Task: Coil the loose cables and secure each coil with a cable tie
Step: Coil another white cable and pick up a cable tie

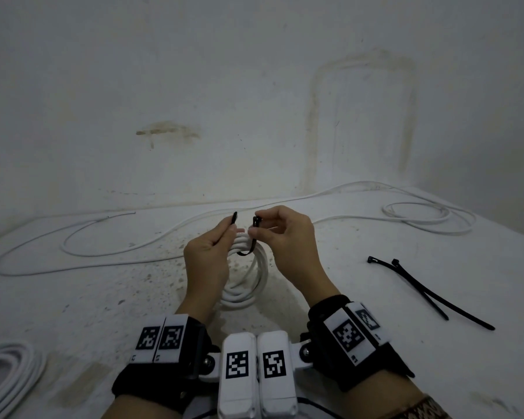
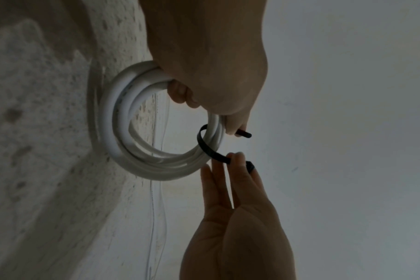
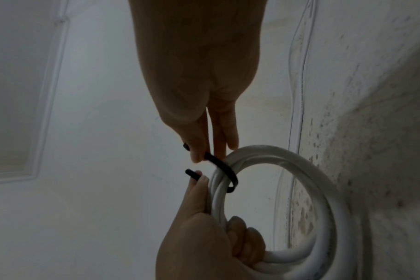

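A white cable coil (image 1: pixel 248 285) stands upright on the white surface between my hands. My left hand (image 1: pixel 208 255) grips the coil's left side with curled fingers. A black cable tie (image 1: pixel 245 252) loops under the coil's top strands, and both its ends point up. In the left wrist view the left hand (image 2: pixel 230 121) pinches the tie's plain end by the coil (image 2: pixel 117 136). My right hand (image 1: pixel 280 234) pinches the tie's head end. In the right wrist view the right hand (image 3: pixel 204 149) holds the tie (image 3: pixel 224 168) above the coil (image 3: pixel 324 187). The two tie ends are apart.
Two spare black cable ties (image 1: pixel 430 293) lie crossed on the right. Loose white cable (image 1: pixel 103 237) trails across the back by the wall, with another loop (image 1: pixel 418 213) at the far right. A second coiled white cable (image 1: pixel 6 373) lies at the near left.
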A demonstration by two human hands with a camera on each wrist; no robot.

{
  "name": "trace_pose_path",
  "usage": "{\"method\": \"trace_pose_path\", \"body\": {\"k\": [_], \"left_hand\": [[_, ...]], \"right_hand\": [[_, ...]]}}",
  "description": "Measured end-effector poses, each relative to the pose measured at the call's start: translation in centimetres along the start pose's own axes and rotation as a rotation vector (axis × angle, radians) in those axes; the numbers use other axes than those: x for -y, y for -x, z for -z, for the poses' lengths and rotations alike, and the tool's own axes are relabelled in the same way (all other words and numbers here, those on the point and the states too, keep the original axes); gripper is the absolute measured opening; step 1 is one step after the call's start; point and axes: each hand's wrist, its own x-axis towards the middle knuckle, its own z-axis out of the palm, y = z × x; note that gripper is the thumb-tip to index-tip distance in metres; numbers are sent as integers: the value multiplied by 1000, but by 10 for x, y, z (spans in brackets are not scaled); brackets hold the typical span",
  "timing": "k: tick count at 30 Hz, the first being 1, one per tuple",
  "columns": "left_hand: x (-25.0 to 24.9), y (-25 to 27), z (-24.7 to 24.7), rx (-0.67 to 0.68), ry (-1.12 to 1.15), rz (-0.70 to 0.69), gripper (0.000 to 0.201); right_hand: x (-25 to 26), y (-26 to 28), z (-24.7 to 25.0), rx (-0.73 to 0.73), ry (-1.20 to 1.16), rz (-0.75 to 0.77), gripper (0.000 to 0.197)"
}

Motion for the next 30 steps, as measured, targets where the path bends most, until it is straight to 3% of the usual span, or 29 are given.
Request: {"method": "trace_pose_path", "body": {"k": [10, 26, 30], "left_hand": [[4, 3, 2, 22, -184, -267, 30], [4, 3, 4, 72, -212, -369, 28], [5, 3, 4, 69, -220, -382, 28]], "right_hand": [[1, 1, -1, 28, -67, 9, 30], [-1, 2, 3, 100, 11, 15, 26], [-2, 1, 3, 62, 25, 36, 21]]}}
